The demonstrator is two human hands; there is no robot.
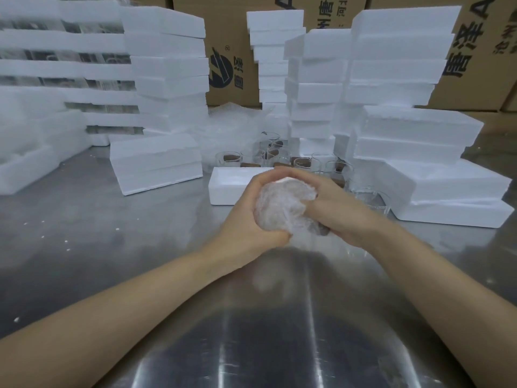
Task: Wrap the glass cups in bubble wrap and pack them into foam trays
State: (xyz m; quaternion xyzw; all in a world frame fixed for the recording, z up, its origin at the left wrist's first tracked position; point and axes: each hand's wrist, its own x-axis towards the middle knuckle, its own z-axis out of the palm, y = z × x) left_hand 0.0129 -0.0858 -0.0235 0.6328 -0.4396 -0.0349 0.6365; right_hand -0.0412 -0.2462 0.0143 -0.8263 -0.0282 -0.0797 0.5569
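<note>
My left hand [246, 219] and right hand [335, 214] gripped a crumpled, translucent bubble-wrapped cup bundle [282, 205] above the steel table [112, 233].

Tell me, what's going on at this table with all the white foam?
A person is packing glassware. Both hands, the left hand and the right hand, are curled around a bundle of bubble wrap, held above the metal table. Just behind it lies an open foam tray, with unwrapped glass cups waiting beyond it. Stacks of foam trays stand all around, with cardboard boxes at the back.
</note>
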